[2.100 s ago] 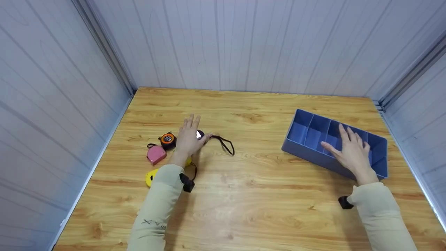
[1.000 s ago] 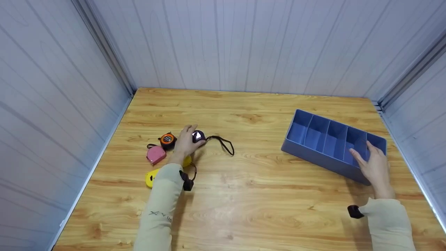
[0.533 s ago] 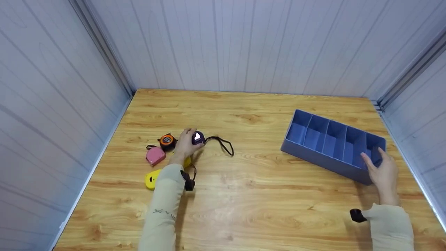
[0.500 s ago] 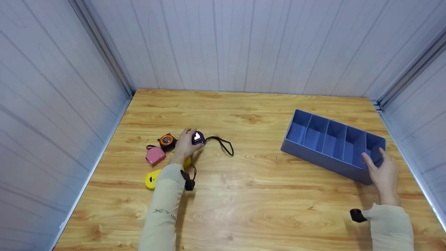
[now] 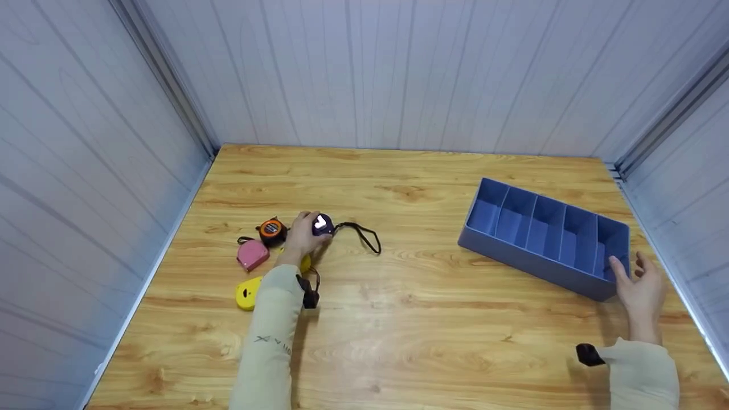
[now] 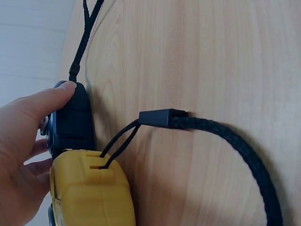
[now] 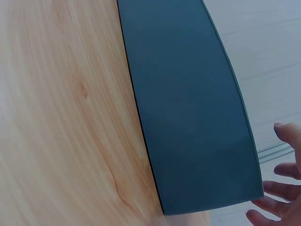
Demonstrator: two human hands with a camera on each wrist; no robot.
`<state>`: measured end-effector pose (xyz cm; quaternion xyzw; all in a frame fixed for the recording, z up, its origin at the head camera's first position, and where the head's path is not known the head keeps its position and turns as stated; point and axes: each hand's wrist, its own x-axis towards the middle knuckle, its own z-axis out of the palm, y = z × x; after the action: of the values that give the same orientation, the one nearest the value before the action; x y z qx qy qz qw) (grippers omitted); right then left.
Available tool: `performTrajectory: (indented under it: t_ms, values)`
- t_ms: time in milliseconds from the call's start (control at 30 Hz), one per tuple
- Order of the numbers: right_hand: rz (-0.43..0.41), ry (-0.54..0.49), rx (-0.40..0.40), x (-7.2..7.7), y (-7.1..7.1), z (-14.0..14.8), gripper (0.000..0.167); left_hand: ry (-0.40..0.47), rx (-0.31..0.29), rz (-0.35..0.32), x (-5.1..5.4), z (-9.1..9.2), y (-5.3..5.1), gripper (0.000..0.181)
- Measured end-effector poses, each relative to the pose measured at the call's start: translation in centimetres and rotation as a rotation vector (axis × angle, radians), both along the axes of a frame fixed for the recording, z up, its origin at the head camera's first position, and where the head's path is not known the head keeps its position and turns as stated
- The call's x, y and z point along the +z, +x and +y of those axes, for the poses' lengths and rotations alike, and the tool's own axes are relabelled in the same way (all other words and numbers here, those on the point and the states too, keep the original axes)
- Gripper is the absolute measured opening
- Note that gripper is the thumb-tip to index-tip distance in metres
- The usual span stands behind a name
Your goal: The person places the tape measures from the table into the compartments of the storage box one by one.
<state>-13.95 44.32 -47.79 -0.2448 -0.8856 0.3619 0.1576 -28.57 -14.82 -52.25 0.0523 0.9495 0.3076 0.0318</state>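
My left hand [image 5: 302, 236] grips a dark tape measure [image 5: 323, 224] with a black wrist strap [image 5: 363, 232], thumb on its near side. In the left wrist view the thumb lies on top of the dark case [image 6: 73, 122], and a yellow tape measure [image 6: 94, 193] partly covers it. An orange-and-black tape measure [image 5: 273, 231] and a pink one [image 5: 253, 254] lie left of that hand. My right hand [image 5: 642, 287] is at the right end of a blue divided box [image 5: 529, 256], fingers spread and loosely bent. Whether its fingertips touch the box is hard to tell.
Another yellow tape measure [image 5: 247, 294] lies beside my left sleeve. The wooden table [image 5: 398, 330] is bounded by pale panel walls [image 5: 376, 74] at the back and both sides. Upright dividers split the box into several compartments.
My left hand has closed round the dark tape measure after hovering over it. My right hand has moved from above the box to its right end. The box has barely shifted.
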Motion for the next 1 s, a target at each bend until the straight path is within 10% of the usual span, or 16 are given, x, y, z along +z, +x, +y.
performTrajectory:
  t_ms: [633, 1000]
  values:
    - [-0.127, -0.252, -0.168, -1.5, 0.5, 0.8, 0.059, 0.082, 0.017, -0.013, 0.1, 0.2, 0.1, 0.061]
    - [0.227, -0.897, -0.117, -8.1, -0.6, 7.6, 0.036, 0.088, 0.044, -0.031, 0.1, 0.3, 0.0, 0.062]
